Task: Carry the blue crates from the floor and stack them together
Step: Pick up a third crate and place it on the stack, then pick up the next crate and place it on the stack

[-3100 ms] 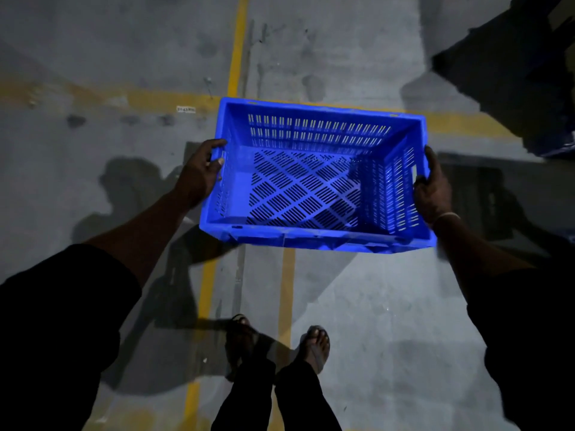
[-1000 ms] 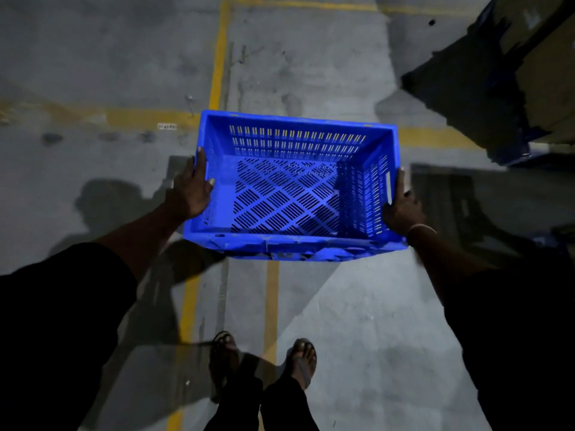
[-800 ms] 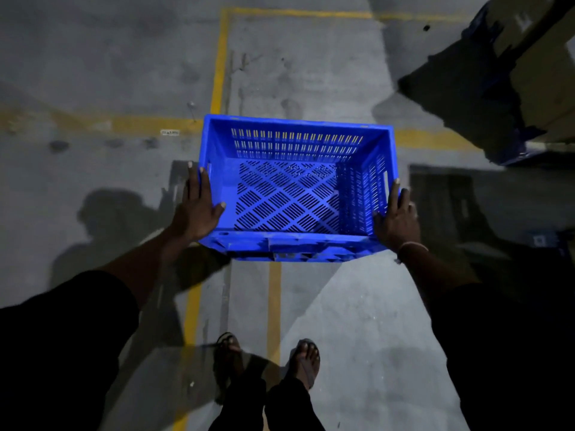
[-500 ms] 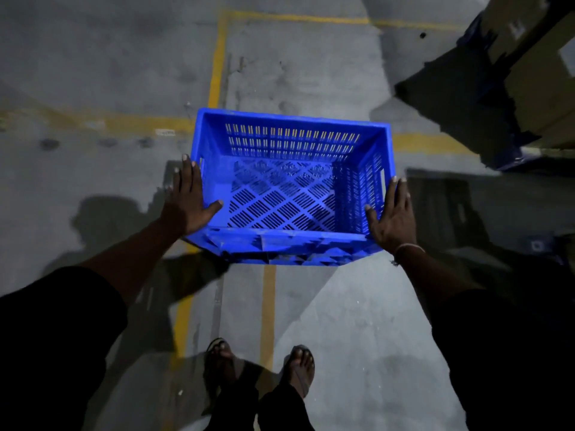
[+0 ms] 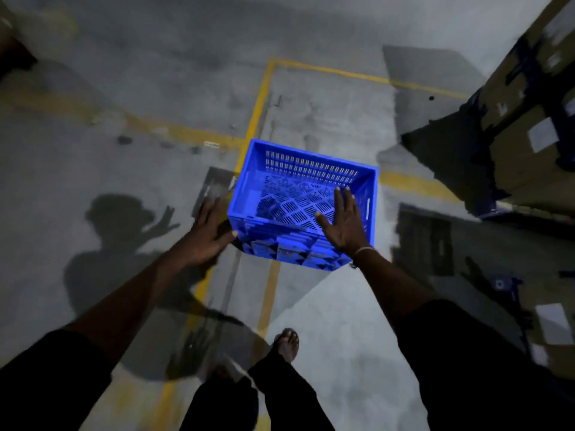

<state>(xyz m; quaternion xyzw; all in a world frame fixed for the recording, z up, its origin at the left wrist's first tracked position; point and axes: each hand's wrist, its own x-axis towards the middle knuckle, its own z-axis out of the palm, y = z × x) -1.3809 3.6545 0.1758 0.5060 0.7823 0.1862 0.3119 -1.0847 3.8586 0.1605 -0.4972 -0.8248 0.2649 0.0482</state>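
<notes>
An empty blue slotted crate (image 5: 280,185) stands on the grey concrete floor, over a yellow painted line. My left hand (image 5: 207,233) hovers just off its near left corner, fingers spread and straight, holding nothing. My right hand (image 5: 343,223) is spread flat above the crate's near right part, apart from the rim as far as I can tell. Both arms reach forward from dark sleeves. The frame is slightly blurred.
Stacked cardboard boxes on dark blue racking (image 5: 525,132) rise at the right, with more boxes (image 5: 550,325) at the lower right. Yellow floor lines (image 5: 258,110) cross under the crate. My sandalled foot (image 5: 287,343) stands below the crate. Shadows lie on the floor at left.
Both hands have let go of the crate, which now rests lower and farther away on the floor. My hands are lifted off it with spread fingers, and the view has pulled back.
</notes>
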